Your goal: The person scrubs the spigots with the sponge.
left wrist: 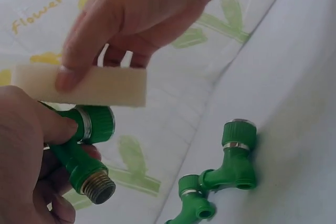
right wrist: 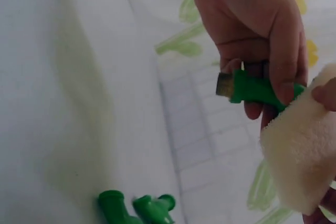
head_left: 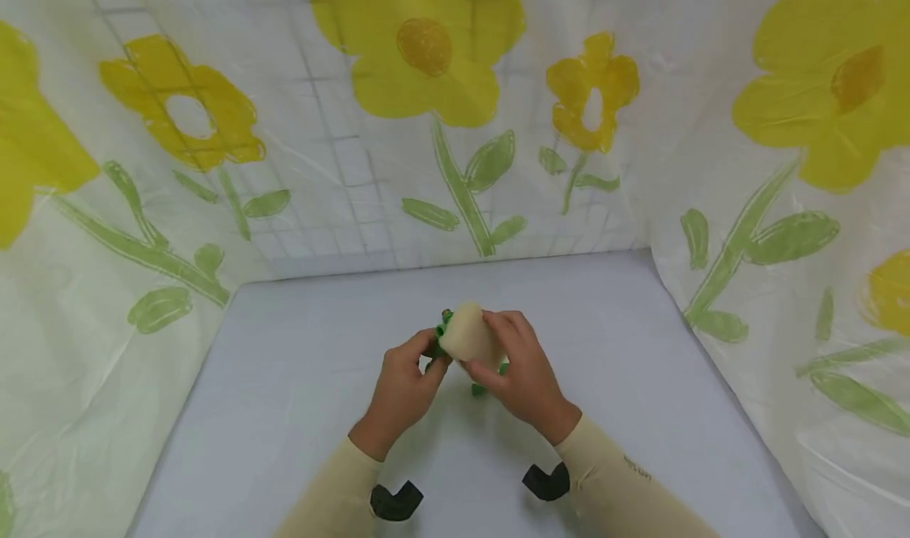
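My left hand point(head_left: 401, 388) grips a green tap point(left wrist: 79, 163) with a ribbed knob, a silvery ring and a threaded brass end. In the right wrist view the brass end sticks out past the left fingers. My right hand point(head_left: 524, 376) pinches a thick cream sponge point(head_left: 469, 334) between thumb and fingers. The sponge lies close along the knob side of the tap and partly covers it. Below the hands, one green tap point(left wrist: 236, 156) and another green tap point(left wrist: 191, 199) rest on the table; the sponge and right hand mostly cover them in the head view.
The white table point(head_left: 306, 411) reaches back to a hanging plastic sheet point(head_left: 341, 198) printed with yellow flowers, which also lines both sides. A black curved piece point(head_left: 396, 502) is by the left wrist and a black piece point(head_left: 547, 483) by the right.
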The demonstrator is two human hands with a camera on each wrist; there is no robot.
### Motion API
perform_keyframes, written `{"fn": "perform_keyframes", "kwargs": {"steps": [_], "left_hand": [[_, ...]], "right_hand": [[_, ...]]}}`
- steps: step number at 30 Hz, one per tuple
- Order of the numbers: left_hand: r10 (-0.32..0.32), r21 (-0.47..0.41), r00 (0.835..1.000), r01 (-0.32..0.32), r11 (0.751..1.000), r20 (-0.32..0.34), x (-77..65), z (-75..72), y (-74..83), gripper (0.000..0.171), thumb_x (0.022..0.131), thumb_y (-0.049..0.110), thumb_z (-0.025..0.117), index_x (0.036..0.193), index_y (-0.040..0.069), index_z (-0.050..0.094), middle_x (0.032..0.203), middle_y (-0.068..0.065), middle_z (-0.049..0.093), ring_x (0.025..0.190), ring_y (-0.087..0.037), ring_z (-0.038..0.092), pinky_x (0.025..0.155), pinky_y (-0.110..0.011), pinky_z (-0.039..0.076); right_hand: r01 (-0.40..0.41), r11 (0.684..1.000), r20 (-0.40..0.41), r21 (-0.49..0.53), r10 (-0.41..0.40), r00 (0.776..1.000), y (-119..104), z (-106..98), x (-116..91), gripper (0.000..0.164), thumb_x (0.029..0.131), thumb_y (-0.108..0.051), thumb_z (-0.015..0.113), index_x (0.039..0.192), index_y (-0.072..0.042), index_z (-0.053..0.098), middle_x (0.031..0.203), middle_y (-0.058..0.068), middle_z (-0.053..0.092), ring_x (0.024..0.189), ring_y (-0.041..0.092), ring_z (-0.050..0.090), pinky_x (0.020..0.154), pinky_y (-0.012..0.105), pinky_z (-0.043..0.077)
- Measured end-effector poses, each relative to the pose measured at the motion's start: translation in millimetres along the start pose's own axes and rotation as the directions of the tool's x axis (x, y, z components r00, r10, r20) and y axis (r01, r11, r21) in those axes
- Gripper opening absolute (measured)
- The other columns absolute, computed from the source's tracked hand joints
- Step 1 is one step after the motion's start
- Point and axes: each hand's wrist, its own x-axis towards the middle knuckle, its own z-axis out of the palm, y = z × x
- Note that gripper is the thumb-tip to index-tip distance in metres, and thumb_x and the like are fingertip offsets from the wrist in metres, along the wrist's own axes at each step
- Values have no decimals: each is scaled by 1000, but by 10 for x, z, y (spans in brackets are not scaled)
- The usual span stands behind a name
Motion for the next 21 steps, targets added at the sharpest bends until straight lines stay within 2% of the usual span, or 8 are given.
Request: {"fn": "perform_keyframes", "kwargs": {"steps": [4, 8, 11, 13, 15, 18, 21], "left_hand": [[20, 21, 1000, -20, 1000, 15, -18, -43, -6, 28, 100, -2, 77, 127, 6, 72, 112, 2, 78, 98, -13, 73, 75, -36, 59], [27, 63, 1000, -28, 998, 9, -16, -116, -20, 32, 99, -5, 76, 128, 4, 67, 115, -2, 77, 100, -17, 73, 77, -40, 61], [25, 113, 1000, -26, 993, 8, -7, -141, -37, 35, 96, -9, 78, 126, 4, 65, 113, -4, 76, 101, -21, 74, 79, -43, 62], [30, 153, 1000, -31, 988, 6, 0, -146, -48, 36, 93, -10, 80, 122, 6, 66, 111, -5, 77, 100, -21, 74, 80, -46, 62], [54, 187, 998, -56, 981, 13, 11, -151, -64, 36, 89, -11, 83, 117, 7, 70, 109, -4, 77, 98, -21, 74, 84, -48, 61], [109, 210, 993, -114, 971, 36, 23, -169, -89, 36, 86, -12, 86, 111, 11, 75, 108, 1, 76, 96, -17, 72, 81, -45, 59], [173, 189, 985, -175, 966, 25, 35, -202, -117, 37, 83, -11, 90, 109, 11, 77, 107, 5, 75, 95, -14, 68, 81, -39, 58]], "right_hand": [[39, 999, 27, -36, -38, 999, 36, -66, 24, 71, 86, -13, 94, 145, 6, 60, 130, 18, 60, 120, 34, 59, 89, 52, 61], [9, 997, 81, -83, -2, 997, 138, -123, 9, 69, 87, -14, 94, 145, 5, 62, 128, 16, 61, 118, 33, 60, 89, 48, 62], [1, 998, 149, -66, 9, 989, 124, -167, 14, 68, 88, -14, 93, 146, 3, 62, 130, 12, 60, 119, 30, 58, 89, 45, 61], [27, 999, 191, -39, -19, 981, 68, -200, 30, 68, 88, -13, 93, 147, 1, 62, 132, 10, 59, 122, 28, 56, 90, 44, 60], [71, 997, 222, -10, -67, 973, 18, -225, 45, 69, 88, -14, 93, 149, 0, 62, 136, 10, 58, 125, 28, 55, 91, 43, 60], [131, 991, 243, 13, -131, 961, -17, -241, 60, 71, 89, -16, 92, 151, -1, 60, 139, 11, 58, 127, 29, 55, 93, 44, 59], [138, 990, 257, -4, -133, 957, 24, -239, 58, 70, 89, -14, 91, 151, -1, 60, 139, 11, 59, 127, 30, 55, 94, 44, 59]]}}
